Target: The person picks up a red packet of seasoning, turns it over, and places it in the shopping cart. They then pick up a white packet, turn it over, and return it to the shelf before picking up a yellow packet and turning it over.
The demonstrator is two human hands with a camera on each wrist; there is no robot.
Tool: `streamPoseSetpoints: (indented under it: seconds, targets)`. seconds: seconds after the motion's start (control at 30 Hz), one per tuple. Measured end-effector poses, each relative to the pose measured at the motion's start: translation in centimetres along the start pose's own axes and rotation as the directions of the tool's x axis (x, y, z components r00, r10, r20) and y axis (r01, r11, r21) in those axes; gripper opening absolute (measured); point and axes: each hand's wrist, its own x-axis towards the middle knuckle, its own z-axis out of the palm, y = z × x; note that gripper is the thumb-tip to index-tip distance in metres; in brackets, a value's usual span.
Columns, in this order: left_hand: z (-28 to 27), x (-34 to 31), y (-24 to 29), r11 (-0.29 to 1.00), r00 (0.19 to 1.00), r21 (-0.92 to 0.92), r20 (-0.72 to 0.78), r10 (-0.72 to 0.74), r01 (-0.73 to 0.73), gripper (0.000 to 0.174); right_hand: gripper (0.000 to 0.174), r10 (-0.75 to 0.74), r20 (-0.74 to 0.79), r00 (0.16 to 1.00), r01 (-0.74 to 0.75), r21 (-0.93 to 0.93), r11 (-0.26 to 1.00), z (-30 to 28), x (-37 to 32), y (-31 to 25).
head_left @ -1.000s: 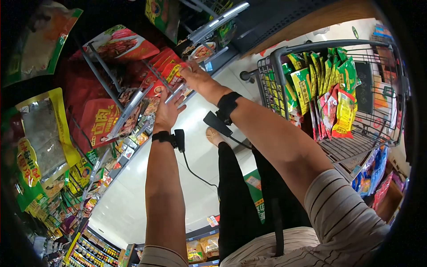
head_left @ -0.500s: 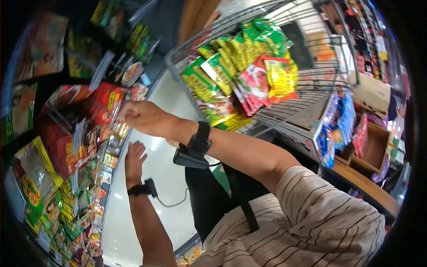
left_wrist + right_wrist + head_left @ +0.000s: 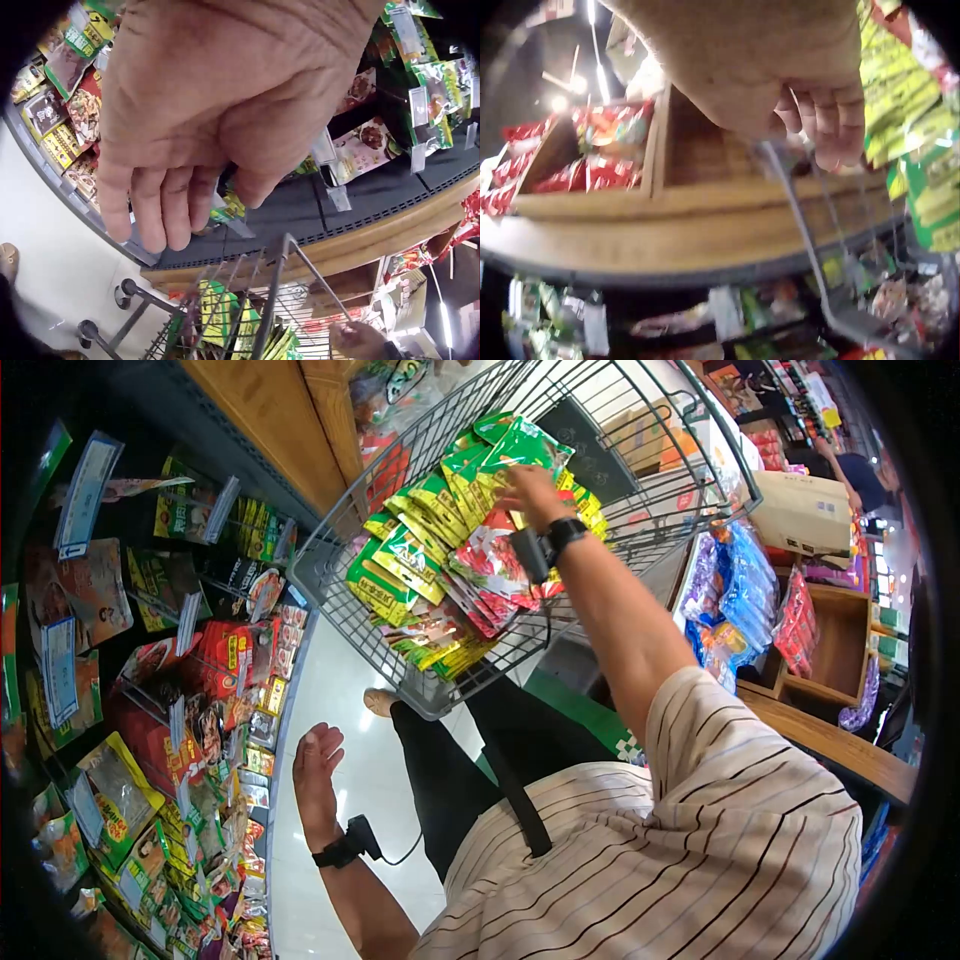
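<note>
In the head view, the right hand (image 3: 532, 496) is over the packets (image 3: 430, 515) in the shopping cart, its fingers loosely bent. The right wrist view shows these fingers (image 3: 832, 124) with no packet visible between them; whether they touch those below cannot be told. Palm up, the left hand (image 3: 318, 770) is beside the shelf rack, holding nothing. Its fingers (image 3: 161, 202) look relaxed in the left wrist view. Green, yellow and red packets lie in overlapping rows in the cart.
The cart's wire rim (image 3: 345, 510) stands in front of the legs. Hanging packets (image 3: 225, 660) and price tags (image 3: 90, 495) line the rack at left. At right are a cardboard box (image 3: 800, 512), blue bags (image 3: 745, 590) and a wooden bin (image 3: 838, 640).
The right hand has moved from the red packets on the rack to above the cart. The view has turned towards the cart. The left hand stays low beside the rack, its fingers loose.
</note>
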Motion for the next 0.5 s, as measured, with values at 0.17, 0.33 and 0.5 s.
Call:
streamPoseSetpoints:
  seconds: [0.17, 0.33, 0.5]
  targets:
    - [2.6, -1.2, 1.6, 1.0, 0.999, 0.016, -0.039, -0.008, 0.008, 0.055, 0.021, 0.196, -0.352, 0.915, -0.281, -0.208, 0.937, -10.7, 7.8, 4.2]
    - [5.0, -1.3, 2.8, 0.999, 0.998, 0.028, -0.058, -0.024, 0.025, 0.055, 0.021, 0.243, -0.25, 0.937, -0.341, -0.512, 0.789, -15.6, 8.9, 5.6]
    - [7.0, -0.9, 4.1, 0.999, 0.999, 0.033, -0.049, -0.017, 0.019, 0.057, 0.028, 0.284, -0.262, 0.922, -0.38, -0.484, 0.788, -16.5, 10.4, 8.4]
